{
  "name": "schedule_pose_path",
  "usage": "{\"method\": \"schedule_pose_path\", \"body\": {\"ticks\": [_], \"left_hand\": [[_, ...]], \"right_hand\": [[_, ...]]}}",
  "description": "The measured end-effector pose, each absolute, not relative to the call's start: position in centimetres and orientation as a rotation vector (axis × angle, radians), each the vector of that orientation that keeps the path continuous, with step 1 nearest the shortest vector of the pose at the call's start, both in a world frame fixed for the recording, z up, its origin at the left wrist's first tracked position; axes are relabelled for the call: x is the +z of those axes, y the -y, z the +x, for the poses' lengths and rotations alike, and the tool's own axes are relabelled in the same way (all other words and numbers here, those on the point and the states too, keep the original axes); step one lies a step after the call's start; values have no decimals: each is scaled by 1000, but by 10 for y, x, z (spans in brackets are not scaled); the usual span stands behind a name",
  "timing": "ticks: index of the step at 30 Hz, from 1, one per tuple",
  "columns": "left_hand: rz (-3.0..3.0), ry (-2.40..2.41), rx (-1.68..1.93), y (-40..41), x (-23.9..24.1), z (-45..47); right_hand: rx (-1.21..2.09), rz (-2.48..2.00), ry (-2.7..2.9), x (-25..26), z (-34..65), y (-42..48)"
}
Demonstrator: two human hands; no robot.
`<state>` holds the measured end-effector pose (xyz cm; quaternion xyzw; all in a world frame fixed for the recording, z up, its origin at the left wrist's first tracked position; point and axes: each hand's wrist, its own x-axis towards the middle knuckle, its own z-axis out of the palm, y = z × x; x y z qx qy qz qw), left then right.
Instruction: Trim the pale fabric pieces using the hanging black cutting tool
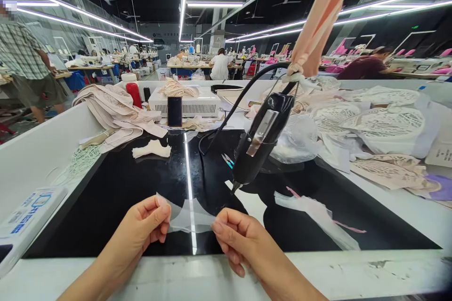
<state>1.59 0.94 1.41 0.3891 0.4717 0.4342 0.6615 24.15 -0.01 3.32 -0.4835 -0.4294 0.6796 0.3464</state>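
Note:
Between my two hands a small piece of sheer white mesh fabric [190, 216] is stretched above the glossy black work surface [116, 211]. My left hand [150, 221] pinches its left end between thumb and fingers. The right end is pinched by my right hand [238, 240]. Just beyond my right hand hangs a black glue gun [259, 136], nozzle pointing down, slung from peach fabric strips [318, 19]. A white cut piece [252, 202] lies under its nozzle. To the right rest a translucent white strip [318, 216] and a pink thread [349, 227].
Cream fabric [151, 149] and blue-handled snips [228, 161] lie farther back. A phone [174, 112] leans on a white vented box [201, 103]. Beige pieces [116, 108] pile at left, lace cups [384, 120] at right. A black cable [233, 108] arches from the gun. People work beyond.

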Motion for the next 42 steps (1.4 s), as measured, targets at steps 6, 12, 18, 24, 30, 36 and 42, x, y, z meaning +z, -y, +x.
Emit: {"method": "schedule_pose_path", "body": {"ticks": [6, 12, 18, 24, 30, 36, 42], "left_hand": [[787, -1092, 1000, -9, 13, 13], [735, -1074, 994, -8, 10, 9], [879, -1084, 961, -8, 12, 0], [992, -1182, 941, -9, 13, -1], [1039, -1235, 987, -9, 11, 1], [1020, -1245, 1056, -7, 9, 4], [1144, -1199, 1028, -4, 33, 14]], "right_hand": [[1969, -1113, 966, 25, 241, 1], [2001, -1091, 969, 23, 238, 5], [1787, -1172, 1181, 26, 241, 0], [1606, -1248, 1297, 28, 240, -2], [1322, -1403, 1413, 25, 236, 0], [1044, -1383, 1545, 20, 236, 3], [893, -1384, 1811, 10, 241, 11]]}}
